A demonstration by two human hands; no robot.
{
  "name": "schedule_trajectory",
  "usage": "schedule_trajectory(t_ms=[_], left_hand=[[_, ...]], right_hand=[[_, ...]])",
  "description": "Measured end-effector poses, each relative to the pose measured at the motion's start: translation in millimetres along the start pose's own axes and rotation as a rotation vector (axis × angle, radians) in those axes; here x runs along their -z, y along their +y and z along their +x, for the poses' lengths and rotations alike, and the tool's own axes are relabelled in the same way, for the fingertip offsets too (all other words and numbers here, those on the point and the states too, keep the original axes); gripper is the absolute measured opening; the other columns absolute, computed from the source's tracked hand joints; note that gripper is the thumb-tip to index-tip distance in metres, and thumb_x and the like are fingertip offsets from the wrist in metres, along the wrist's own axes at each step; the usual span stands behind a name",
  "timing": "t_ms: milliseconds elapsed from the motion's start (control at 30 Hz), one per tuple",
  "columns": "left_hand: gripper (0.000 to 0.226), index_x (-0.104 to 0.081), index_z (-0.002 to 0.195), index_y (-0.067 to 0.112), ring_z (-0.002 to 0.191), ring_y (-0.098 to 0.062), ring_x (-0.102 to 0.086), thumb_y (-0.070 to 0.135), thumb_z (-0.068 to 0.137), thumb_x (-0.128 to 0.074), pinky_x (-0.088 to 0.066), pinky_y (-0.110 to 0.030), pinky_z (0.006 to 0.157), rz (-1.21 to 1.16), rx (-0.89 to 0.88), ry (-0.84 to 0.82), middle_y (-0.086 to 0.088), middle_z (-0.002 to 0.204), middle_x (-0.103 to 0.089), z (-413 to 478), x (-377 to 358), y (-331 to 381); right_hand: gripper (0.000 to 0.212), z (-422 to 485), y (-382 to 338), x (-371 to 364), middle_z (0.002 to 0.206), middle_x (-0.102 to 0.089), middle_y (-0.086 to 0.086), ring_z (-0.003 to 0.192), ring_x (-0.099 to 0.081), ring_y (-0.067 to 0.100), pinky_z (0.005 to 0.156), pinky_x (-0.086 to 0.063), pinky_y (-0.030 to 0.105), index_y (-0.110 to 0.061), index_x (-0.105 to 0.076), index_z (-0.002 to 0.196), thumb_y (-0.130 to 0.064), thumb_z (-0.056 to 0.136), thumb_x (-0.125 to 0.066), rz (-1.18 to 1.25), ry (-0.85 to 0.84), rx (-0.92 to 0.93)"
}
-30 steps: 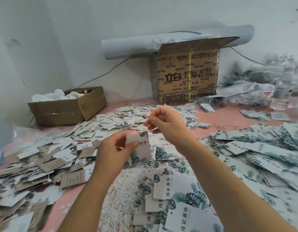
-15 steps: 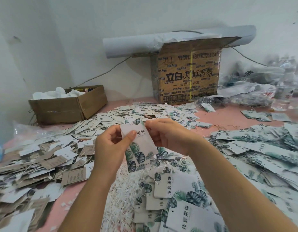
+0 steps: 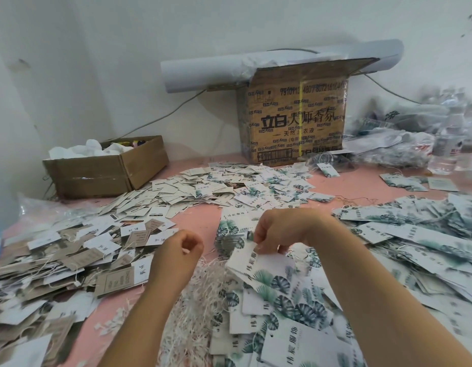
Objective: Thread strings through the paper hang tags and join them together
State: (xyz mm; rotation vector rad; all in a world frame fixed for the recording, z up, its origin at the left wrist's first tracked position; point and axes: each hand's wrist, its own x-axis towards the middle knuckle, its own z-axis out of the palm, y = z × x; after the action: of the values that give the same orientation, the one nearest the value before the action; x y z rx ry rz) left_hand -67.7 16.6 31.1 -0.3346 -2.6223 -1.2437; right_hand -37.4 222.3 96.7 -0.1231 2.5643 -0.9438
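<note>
A packing workroom: hang tags (image 3: pixel 420 234) heaped over a table (image 3: pixel 198 221), cartons (image 3: pixel 295 123) behind.

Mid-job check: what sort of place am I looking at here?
Probably a small hand-assembly workroom: heaps of hang tags cover a pink table, white strings lie tangled among them, and cardboard cartons stand by the wall.

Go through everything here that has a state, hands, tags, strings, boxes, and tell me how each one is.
right hand: fingers pinching.
leaf-print tag: pinched at its top edge by the right hand.
left hand: fingers curled; any held string too small to tell.
white strings: loose heap, unthreaded.
printed carton: top flap open.
small carton: open, white material inside.
paper roll: rolled up, lying level against the wall.
</note>
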Motion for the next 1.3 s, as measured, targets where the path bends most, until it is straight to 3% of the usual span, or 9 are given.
schedule_trajectory(t_ms=[133,200,300,367,667,933,1033,1167,1300], left_hand=[[0.003,-0.065,0.089,0.027,0.079,0.0,-0.055,0.024,0.087,-0.065,-0.041,-0.02,0.07,0.223,0.038,-0.159,0.014,0.086,-0.06,-2.2,-8.2,-11.2],[0.007,-0.068,0.093,0.026,0.076,0.002,-0.053,0.028,0.086,-0.066,-0.039,-0.02,0.069,0.263,0.045,-0.193,0.017,0.081,-0.058,-3.8,-10.4,-14.4],[0.005,-0.068,0.084,0.03,0.073,0.005,-0.053,0.025,0.086,-0.067,-0.039,-0.018,0.065,0.282,0.05,-0.214,0.021,0.075,-0.058,-5.5,-8.2,-13.2],[0.016,-0.064,0.074,0.033,0.072,0.006,-0.054,0.023,0.086,-0.066,-0.038,-0.016,0.059,0.3,0.042,-0.214,0.021,0.074,-0.06,-5.7,-6.9,-14.0],[0.021,-0.048,0.082,0.028,0.069,-0.004,-0.051,0.03,0.082,-0.069,-0.037,-0.02,0.055,0.421,0.026,-0.252,0.009,0.083,-0.056,-2.3,-0.9,-17.6],[0.014,-0.058,0.075,0.026,0.067,-0.003,-0.056,0.026,0.088,-0.062,-0.042,-0.019,0.061,0.502,-0.005,-0.286,0.012,0.08,-0.06,-2.1,-1.7,-14.7],[0.014,-0.058,0.078,0.022,0.061,-0.001,-0.054,0.021,0.091,-0.056,-0.038,-0.017,0.051,0.464,-0.01,-0.293,0.012,0.08,-0.06,-2.3,-0.9,-12.0],[0.018,-0.05,0.078,0.026,0.075,0.001,-0.05,0.02,0.095,-0.051,-0.035,-0.013,0.059,0.291,-0.063,-0.217,0.014,0.084,-0.056,-1.5,1.0,2.5],[0.015,-0.058,0.082,0.021,0.065,-0.007,-0.051,0.019,0.095,-0.051,-0.037,-0.021,0.056,-0.187,0.013,-0.192,0.008,0.079,-0.061,-4.2,5.1,25.0]], right_hand=[[0.015,2.1,-0.8,-3.7,0.072,-0.054,0.0,0.065,-0.049,0.013,0.058,-0.047,0.022,-0.002,-0.062,0.087,-0.017,0.089,-0.059,-0.214,-0.035,-0.051],[0.022,1.7,-0.9,-3.7,0.07,-0.055,-0.002,0.064,-0.05,0.012,0.058,-0.047,0.021,0.0,-0.065,0.092,-0.022,0.089,-0.06,-0.25,-0.063,-0.053],[0.015,1.2,-0.3,-2.5,0.071,-0.058,-0.003,0.065,-0.054,0.01,0.06,-0.048,0.021,-0.016,-0.06,0.075,-0.024,0.087,-0.064,-0.273,-0.1,-0.056],[0.017,1.1,-0.1,-2.4,0.071,-0.059,-0.003,0.064,-0.054,0.01,0.06,-0.047,0.022,-0.02,-0.057,0.071,-0.024,0.086,-0.065,-0.29,-0.112,-0.057],[0.018,-2.0,-3.9,-3.3,0.063,-0.062,-0.009,0.064,-0.058,0.007,0.062,-0.045,0.023,-0.013,-0.063,0.09,-0.03,0.086,-0.065,-0.311,-0.098,-0.043],[0.017,-0.2,-1.9,-4.8,0.063,-0.064,-0.011,0.066,-0.056,0.009,0.059,-0.042,0.023,-0.018,-0.062,0.078,-0.032,0.086,-0.063,-0.33,-0.028,-0.036],[0.018,2.9,0.4,-5.5,0.06,-0.063,-0.009,0.057,-0.053,0.008,0.056,-0.041,0.021,-0.013,-0.064,0.08,-0.031,0.085,-0.065,-0.287,0.096,0.008],[0.015,7.7,-1.8,-6.7,0.063,-0.062,-0.009,0.052,-0.053,0.001,0.051,-0.039,0.016,-0.015,-0.062,0.081,-0.029,0.086,-0.065,-0.213,0.244,0.132],[0.017,10.8,-7.3,-12.3,0.064,-0.063,-0.008,0.05,-0.056,-0.001,0.049,-0.043,0.012,-0.017,-0.062,0.099,-0.021,0.084,-0.068,-0.036,0.266,0.255]])
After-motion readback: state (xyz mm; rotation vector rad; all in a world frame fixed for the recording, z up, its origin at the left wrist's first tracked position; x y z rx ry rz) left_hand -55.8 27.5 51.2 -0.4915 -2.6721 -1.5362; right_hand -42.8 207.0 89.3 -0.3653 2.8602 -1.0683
